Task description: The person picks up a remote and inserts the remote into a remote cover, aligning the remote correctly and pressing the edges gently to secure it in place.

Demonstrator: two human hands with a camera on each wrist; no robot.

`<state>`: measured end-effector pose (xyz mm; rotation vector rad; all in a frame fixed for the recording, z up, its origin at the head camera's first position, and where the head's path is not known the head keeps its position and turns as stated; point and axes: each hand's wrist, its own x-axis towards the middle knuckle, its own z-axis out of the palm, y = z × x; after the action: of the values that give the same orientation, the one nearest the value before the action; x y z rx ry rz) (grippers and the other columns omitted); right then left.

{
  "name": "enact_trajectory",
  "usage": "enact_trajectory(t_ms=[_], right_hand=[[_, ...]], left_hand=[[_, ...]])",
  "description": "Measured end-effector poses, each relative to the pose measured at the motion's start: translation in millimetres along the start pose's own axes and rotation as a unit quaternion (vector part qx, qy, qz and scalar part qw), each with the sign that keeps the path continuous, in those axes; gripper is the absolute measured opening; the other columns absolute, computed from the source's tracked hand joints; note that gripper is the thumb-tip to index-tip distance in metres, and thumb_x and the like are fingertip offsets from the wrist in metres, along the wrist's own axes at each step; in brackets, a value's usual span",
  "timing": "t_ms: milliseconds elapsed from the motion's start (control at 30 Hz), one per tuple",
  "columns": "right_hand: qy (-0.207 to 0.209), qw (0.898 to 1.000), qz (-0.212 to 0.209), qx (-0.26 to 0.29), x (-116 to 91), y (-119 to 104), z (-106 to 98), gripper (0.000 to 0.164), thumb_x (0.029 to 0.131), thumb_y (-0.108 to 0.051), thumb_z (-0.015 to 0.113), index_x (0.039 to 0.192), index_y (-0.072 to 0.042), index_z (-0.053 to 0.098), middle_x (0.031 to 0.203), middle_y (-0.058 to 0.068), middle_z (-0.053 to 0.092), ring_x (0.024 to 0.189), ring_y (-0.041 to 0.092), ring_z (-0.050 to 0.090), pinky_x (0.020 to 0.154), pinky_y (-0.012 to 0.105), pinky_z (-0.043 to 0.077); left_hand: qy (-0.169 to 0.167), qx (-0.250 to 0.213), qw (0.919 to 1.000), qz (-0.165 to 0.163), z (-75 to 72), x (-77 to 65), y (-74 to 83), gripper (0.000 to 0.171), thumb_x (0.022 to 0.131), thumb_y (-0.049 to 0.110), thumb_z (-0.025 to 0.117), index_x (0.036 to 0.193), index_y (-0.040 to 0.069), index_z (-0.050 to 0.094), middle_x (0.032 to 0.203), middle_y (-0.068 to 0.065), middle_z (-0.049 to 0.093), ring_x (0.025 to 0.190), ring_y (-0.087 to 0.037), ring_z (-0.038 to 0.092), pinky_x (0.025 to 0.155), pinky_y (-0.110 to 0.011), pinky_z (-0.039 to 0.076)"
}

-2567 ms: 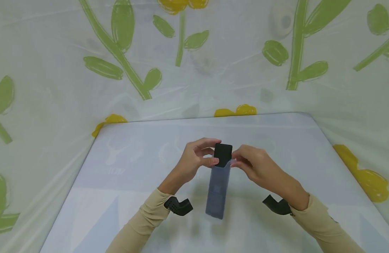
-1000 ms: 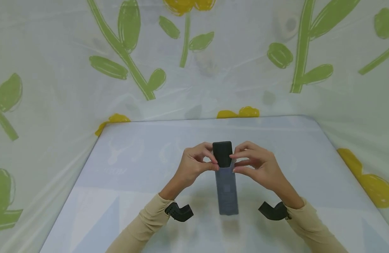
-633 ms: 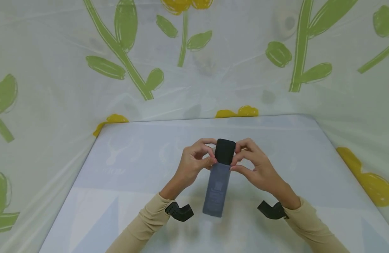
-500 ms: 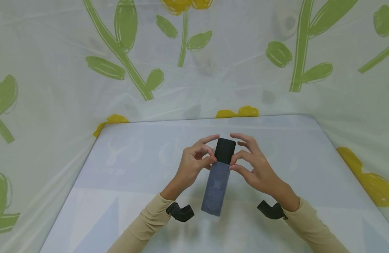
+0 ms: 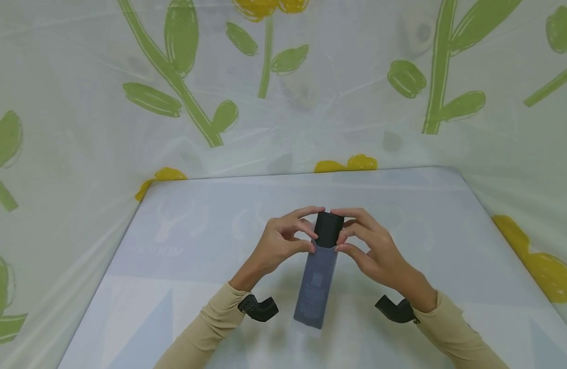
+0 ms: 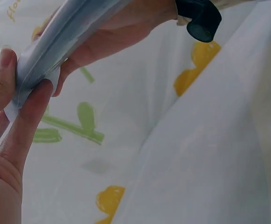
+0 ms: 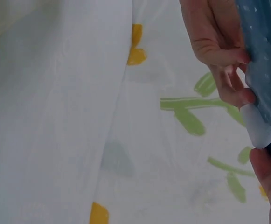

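A long, slim dark device, its black end (image 5: 329, 229) bare, sits in a translucent bluish plastic sleeve (image 5: 316, 287). Rows of small pale dots, like remote control buttons, show through the sleeve in the right wrist view. My left hand (image 5: 282, 238) pinches the sleeve's left edge near its mouth, index finger reaching to the top of the black end. On the other side my right hand (image 5: 375, 251) pinches the right edge, its index fingertip also at that top. Held between them, the sleeve slants down toward me. In the left wrist view the sleeve (image 6: 70, 39) hides part of my right hand.
Below the hands lies a pale blue and white table (image 5: 196, 312) with faint printed shapes. A whitish curtain (image 5: 329, 123) with green plants and yellow flowers hangs around its back and sides. Black wrist cameras (image 5: 259, 308) stick out from both beige sleeves.
Earlier my right hand pulled at a loose corner of the plastic sleeve; it now pinches the edge by its mouth. Both index fingers have lowered onto the black end's top, and the device has shifted slightly toward me.
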<state>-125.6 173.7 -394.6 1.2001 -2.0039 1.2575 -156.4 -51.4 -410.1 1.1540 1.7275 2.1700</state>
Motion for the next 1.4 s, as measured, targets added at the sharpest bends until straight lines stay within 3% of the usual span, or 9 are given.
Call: enact_trajectory(t_ms=[167, 300, 433, 533, 700, 1033, 1267, 1333, 1400], right_hand=[[-0.005, 1.0, 0.007, 0.017, -4, -1, 0, 0.017, 0.088, -0.026, 0.063, 0.085, -0.01, 0.06, 0.121, 0.021, 0.054, 0.094, 0.022, 0.06, 0.086, 0.019, 0.049], [-0.009, 1.0, 0.005, 0.024, -4, -3, -1, 0.016, 0.087, -0.025, 0.065, 0.085, -0.009, 0.061, 0.12, 0.022, 0.053, 0.091, 0.022, 0.061, 0.083, 0.019, 0.049], [-0.009, 1.0, 0.005, 0.026, -5, -5, -2, 0.017, 0.087, -0.025, 0.065, 0.085, -0.009, 0.06, 0.117, 0.022, 0.053, 0.09, 0.022, 0.061, 0.082, 0.018, 0.049], [-0.003, 1.0, -0.003, 0.031, -7, -7, -1, 0.018, 0.086, -0.025, 0.066, 0.084, -0.008, 0.061, 0.114, 0.023, 0.053, 0.089, 0.022, 0.061, 0.081, 0.018, 0.048], [0.008, 0.999, -0.034, 0.027, -9, -8, 1, 0.019, 0.086, -0.023, 0.067, 0.083, -0.005, 0.061, 0.109, 0.025, 0.054, 0.085, 0.023, 0.061, 0.079, 0.018, 0.049], [0.024, 0.998, -0.061, 0.016, -7, -3, 1, 0.022, 0.085, -0.025, 0.068, 0.08, -0.005, 0.062, 0.095, 0.019, 0.058, 0.087, 0.026, 0.059, 0.078, 0.019, 0.05], [0.012, 0.999, -0.018, 0.034, -8, -1, -1, 0.02, 0.084, -0.026, 0.069, 0.084, -0.007, 0.064, 0.113, 0.024, 0.055, 0.098, 0.024, 0.056, 0.085, 0.022, 0.048], [0.001, 0.998, 0.017, 0.06, -9, -3, -2, 0.019, 0.084, -0.017, 0.071, 0.095, -0.003, 0.063, 0.122, 0.025, 0.051, 0.108, 0.026, 0.054, 0.089, 0.025, 0.048], [-0.008, 0.992, 0.07, 0.102, -11, -5, -4, 0.033, 0.084, -0.005, 0.07, 0.113, 0.002, 0.056, 0.131, 0.023, 0.046, 0.114, 0.025, 0.053, 0.089, 0.027, 0.049]], left_hand=[[-0.025, 0.051, 0.9984, -0.005, 3.7, 2.5, 11.9, 0.012, 0.079, -0.003, 0.072, 0.076, -0.007, 0.061, 0.13, -0.022, 0.048, 0.09, -0.022, 0.06, 0.071, -0.035, 0.055], [-0.06, 0.118, 0.9912, 0.0, 7.9, 5.7, 31.5, 0.018, 0.078, -0.016, 0.066, 0.073, -0.001, 0.057, 0.136, -0.025, 0.044, 0.113, -0.027, 0.053, 0.088, -0.043, 0.05], [-0.088, 0.121, 0.9887, 0.011, 10.8, 6.4, 36.6, 0.014, 0.086, 0.001, 0.065, 0.076, 0.0, 0.055, 0.139, -0.028, 0.042, 0.128, -0.032, 0.043, 0.096, -0.044, 0.046], [-0.078, 0.116, 0.9899, 0.023, 14.5, 6.5, 35.7, 0.013, 0.087, 0.005, 0.064, 0.078, -0.001, 0.055, 0.129, -0.031, 0.05, 0.118, -0.035, 0.053, 0.085, -0.04, 0.053], [-0.038, 0.134, 0.9887, 0.056, 21.0, 7.5, 31.8, 0.017, 0.08, -0.016, 0.064, 0.075, -0.002, 0.056, 0.111, -0.032, 0.059, 0.101, -0.036, 0.061, 0.067, -0.036, 0.058], [-0.015, 0.142, 0.9875, 0.066, 20.8, 10.5, 24.3, 0.022, 0.078, -0.023, 0.056, 0.072, -0.002, 0.056, 0.1, -0.031, 0.063, 0.093, -0.035, 0.065, 0.058, -0.036, 0.057], [-0.018, 0.123, 0.9901, 0.064, 12.4, 9.2, 12.6, 0.019, 0.078, -0.017, 0.065, 0.077, 0.001, 0.06, 0.114, -0.026, 0.061, 0.102, -0.031, 0.061, 0.061, -0.036, 0.057], [-0.018, 0.121, 0.9898, 0.074, 11.1, 9.0, 13.3, 0.013, 0.08, -0.01, 0.067, 0.079, 0.002, 0.061, 0.119, -0.023, 0.059, 0.104, -0.03, 0.06, 0.061, -0.035, 0.057], [-0.013, 0.112, 0.9902, 0.082, 10.5, 9.7, 14.0, 0.007, 0.084, 0.002, 0.068, 0.081, 0.002, 0.062, 0.124, -0.022, 0.056, 0.105, -0.031, 0.059, 0.063, -0.036, 0.057]])
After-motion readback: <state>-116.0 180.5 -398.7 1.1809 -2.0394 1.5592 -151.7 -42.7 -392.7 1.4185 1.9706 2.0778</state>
